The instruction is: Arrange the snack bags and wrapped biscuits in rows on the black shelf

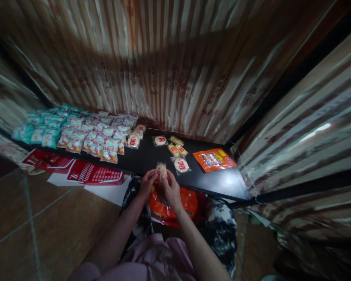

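Between my two hands is a round, pale packaged cracker (161, 170) in a clear wrapper with a red label. My left hand (148, 183) pinches its left side, and my right hand (172, 188) grips its right side with the thumb on the front. Both hands are over the front edge of the black shelf (146, 158). Just beyond them lie a similar round packaged cracker (181, 165), another one (160, 141) farther back, and small yellow packets (177, 150). Below my hands, an orange plastic bag (160, 205) rests between my knees.
Rows of white-and-orange snack packets (96, 142) and green packets (46, 125) cover the shelf's left part. More round crackers (133, 139) stand beside them. An orange pouch (215, 159) lies at the right. Red printed sheets (95, 172) are below the front edge. Striped curtains (169, 70) enclose the back.
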Motion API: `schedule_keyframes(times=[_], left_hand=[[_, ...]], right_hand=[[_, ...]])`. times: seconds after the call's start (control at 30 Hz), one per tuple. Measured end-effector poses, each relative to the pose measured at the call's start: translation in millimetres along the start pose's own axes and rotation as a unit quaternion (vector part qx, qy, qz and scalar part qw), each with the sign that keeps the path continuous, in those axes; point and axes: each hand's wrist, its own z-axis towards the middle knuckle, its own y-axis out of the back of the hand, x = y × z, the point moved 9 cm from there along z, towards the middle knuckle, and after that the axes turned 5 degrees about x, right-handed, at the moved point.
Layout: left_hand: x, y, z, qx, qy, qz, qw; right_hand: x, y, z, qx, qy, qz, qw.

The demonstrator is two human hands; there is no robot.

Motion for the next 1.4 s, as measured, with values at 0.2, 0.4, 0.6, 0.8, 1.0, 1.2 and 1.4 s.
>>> schedule_keyframes(times=[0.2,0.4,0.6,0.8,1.0,1.2,1.4], left_hand=[[4.2,6.6,5.0,-0.020,-0.004,0.029,0.999],[3.7,11.5,8.5,-0.047,-0.017,0.063,0.997],[2.7,22.9,12.5,-0.091,-0.026,0.093,0.991],[-23.0,31.2,17.6,-0.121,-0.062,0.146,0.980],[-49.3,44.3,27.7,-0.146,-0.105,0.170,0.969],[-60.9,69.5,36.4,-0.208,-0.128,0.213,0.946],[-67.3,86.8,43.2,-0.247,-0.137,0.229,0.932]], right_hand=[[-3.6,9.6,5.2,-0.031,0.007,-0.078,0.996],[-13.7,11.6,11.8,-0.043,-0.002,-0.131,0.991],[-15.6,11.0,18.7,-0.044,0.004,-0.214,0.976],[-4.5,-2.9,27.9,-0.011,-0.002,-0.228,0.974],[4.6,-24.4,43.8,0.005,0.004,-0.230,0.973],[2.8,-49.2,61.5,0.023,0.015,-0.211,0.977],[2.5,-68.2,75.2,0.026,0.025,-0.227,0.973]])
